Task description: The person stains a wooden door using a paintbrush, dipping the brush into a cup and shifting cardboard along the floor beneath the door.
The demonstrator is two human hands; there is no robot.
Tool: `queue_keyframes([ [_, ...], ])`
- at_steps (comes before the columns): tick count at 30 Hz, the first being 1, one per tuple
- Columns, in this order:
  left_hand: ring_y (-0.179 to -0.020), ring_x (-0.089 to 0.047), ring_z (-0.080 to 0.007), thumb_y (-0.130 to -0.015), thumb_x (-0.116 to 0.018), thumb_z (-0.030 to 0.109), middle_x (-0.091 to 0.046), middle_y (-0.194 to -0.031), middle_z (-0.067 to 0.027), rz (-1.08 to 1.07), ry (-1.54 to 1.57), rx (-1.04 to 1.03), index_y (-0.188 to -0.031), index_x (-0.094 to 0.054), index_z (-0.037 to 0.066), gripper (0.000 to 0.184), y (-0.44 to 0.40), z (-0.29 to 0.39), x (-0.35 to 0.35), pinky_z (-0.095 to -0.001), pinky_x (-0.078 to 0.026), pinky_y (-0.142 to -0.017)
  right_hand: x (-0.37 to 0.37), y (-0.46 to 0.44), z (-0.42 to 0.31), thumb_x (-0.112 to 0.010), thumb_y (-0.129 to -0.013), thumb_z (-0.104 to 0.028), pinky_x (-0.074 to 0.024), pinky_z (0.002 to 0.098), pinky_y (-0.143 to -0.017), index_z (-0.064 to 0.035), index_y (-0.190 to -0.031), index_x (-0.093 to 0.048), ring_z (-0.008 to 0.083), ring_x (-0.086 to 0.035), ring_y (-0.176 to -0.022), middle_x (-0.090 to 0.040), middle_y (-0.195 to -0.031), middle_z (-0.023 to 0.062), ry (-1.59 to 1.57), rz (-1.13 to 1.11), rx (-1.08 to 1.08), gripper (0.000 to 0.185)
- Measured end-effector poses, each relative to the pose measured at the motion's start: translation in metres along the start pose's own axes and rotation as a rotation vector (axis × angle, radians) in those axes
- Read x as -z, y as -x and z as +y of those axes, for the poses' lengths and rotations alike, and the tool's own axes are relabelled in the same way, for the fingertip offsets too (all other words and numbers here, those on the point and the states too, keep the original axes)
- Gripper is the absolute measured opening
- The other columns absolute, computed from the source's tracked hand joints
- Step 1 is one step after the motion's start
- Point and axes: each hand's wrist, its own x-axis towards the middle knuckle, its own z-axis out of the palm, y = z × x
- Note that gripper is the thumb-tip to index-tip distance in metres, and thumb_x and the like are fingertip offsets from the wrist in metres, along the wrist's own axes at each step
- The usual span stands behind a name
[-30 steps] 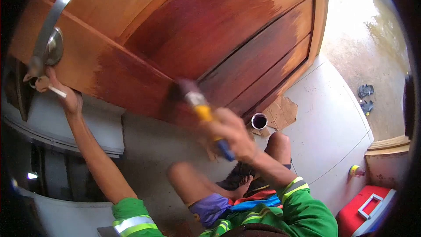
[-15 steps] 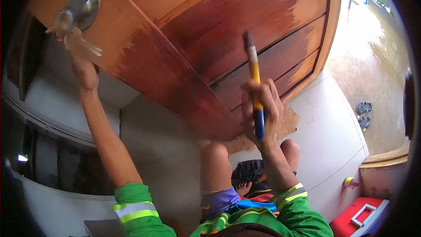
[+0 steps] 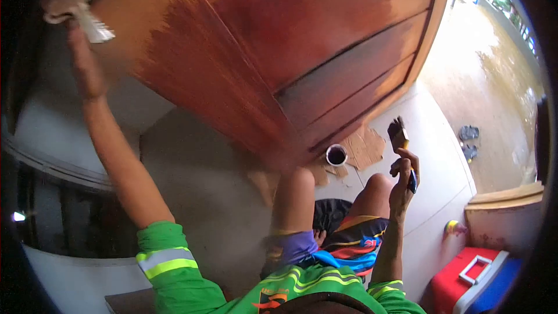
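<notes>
My right hand (image 3: pixel 404 177) is wrapped round the handle of a paintbrush (image 3: pixel 399 135), its dark bristles pointing up and away from the door. The wooden door (image 3: pixel 314 29) carries wet-looking red-brown stain over its middle and lower part, with lighter wood at its edges. At the door's left edge, below the handle, my left hand (image 3: pixel 87 67) is raised beside the hanging keys (image 3: pixel 81 14); its fingers are blurred and partly behind the keys. A cup of dark liquid (image 3: pixel 336 155) stands on the floor near the door's lower edge.
Torn cardboard (image 3: pixel 365 147) lies under and beside the cup. A red and blue box (image 3: pixel 465 279) and a small yellow-rimmed container (image 3: pixel 454 228) are at the lower right. Sandals (image 3: pixel 468 134) lie outside. My knees are below the door.
My right hand has moved the brush away from the door, down and to the right over the floor. The keys and my left hand appear higher and further left, and the cup shows again.
</notes>
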Motion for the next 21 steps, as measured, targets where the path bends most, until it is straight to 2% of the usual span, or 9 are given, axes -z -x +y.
queue_keyframes([
  [2, -0.147, -0.029, -0.024, -0.108, -0.028, 0.048, -0.034, -0.157, -0.0145, -0.131, -0.166, -0.21, -0.153, -0.034, 0.003, 0.064, -0.028, -0.035, 0.037, -0.0403, -0.022, -0.121, 0.014, 0.016, 0.011, -0.051, -0.105, -0.03, -0.0397, 0.0231, -0.066, -0.0024, -0.117, -0.064, 0.0063, -0.048, -0.074, -0.053, -0.08, -0.002, 0.044, 0.029, -0.051, 0.032],
  [6, -0.146, -0.03, -0.0247, -0.108, -0.028, 0.048, -0.034, -0.157, -0.0146, -0.068, -0.172, -0.1, -0.153, -0.033, 0.003, 0.064, -0.032, -0.06, 0.032, -0.0409, -0.022, -0.121, 0.005, 0.02, 0.01, -0.05, -0.106, -0.027, -0.0371, 0.0232, -0.065, -0.003, -0.117, -0.061, 0.007, -0.045, -0.071, -0.051, -0.077, -0.0011, 0.103, 0.039, -0.148, 0.028],
  [11, -0.145, -0.03, -0.0255, -0.107, -0.029, 0.049, -0.034, -0.157, -0.0148, -0.049, -0.165, -0.013, -0.153, -0.033, 0.003, 0.065, -0.022, -0.089, 0.024, -0.0416, -0.023, -0.12, 0.0, 0.007, 0.04, -0.051, -0.105, -0.025, -0.0365, 0.0225, -0.06, -0.0036, -0.117, -0.047, 0.0066, -0.042, -0.065, -0.047, -0.073, -0.0007, 0.146, 0.028, -0.12, 0.025],
  [14, -0.145, -0.031, -0.0261, -0.107, -0.029, 0.05, -0.035, -0.157, -0.0149, -0.041, -0.172, 0.031, -0.153, -0.033, 0.003, 0.065, -0.01, -0.095, 0.024, -0.042, -0.024, -0.12, -0.006, -0.007, 0.065, -0.059, -0.102, -0.025, -0.0376, 0.0228, -0.056, -0.004, -0.112, -0.051, 0.0061, -0.045, -0.066, -0.052, -0.078, 0.0001, 0.213, -0.051, -0.285, 0.025],
  [17, -0.145, -0.031, -0.0266, -0.107, -0.03, 0.05, -0.035, -0.156, -0.015, -0.021, -0.173, 0.058, -0.153, -0.032, 0.004, 0.066, -0.001, -0.102, 0.026, -0.0424, -0.024, -0.12, -0.03, -0.026, 0.092, -0.063, -0.1, -0.027, -0.0425, 0.0265, -0.06, -0.0043, -0.1, -0.06, 0.0091, -0.05, -0.069, -0.057, -0.076, 0.0018, 0.46, -0.201, -0.434, 0.023],
  [19, -0.144, -0.032, -0.0269, -0.107, -0.03, 0.05, -0.035, -0.156, -0.0151, -0.009, -0.182, 0.076, -0.153, -0.032, 0.004, 0.066, 0.006, -0.111, 0.026, -0.0427, -0.024, -0.12, -0.049, -0.035, 0.123, -0.064, -0.099, -0.031, -0.0467, 0.031, -0.063, -0.0049, -0.101, -0.061, 0.0119, -0.056, -0.07, -0.062, -0.078, 0.0049, 0.495, -0.316, -0.361, 0.027],
  [21, -0.144, -0.032, -0.0273, -0.106, -0.03, 0.051, -0.035, -0.156, -0.0152, -0.008, -0.199, 0.096, -0.153, -0.032, 0.004, 0.066, 0.013, -0.116, 0.023, -0.043, -0.025, -0.12, -0.052, -0.04, 0.148, -0.063, -0.099, -0.03, -0.0503, 0.0329, -0.065, -0.0039, -0.103, -0.06, 0.016, -0.063, -0.072, -0.067, -0.08, 0.009, 0.468, -0.36, -0.441, 0.026],
])
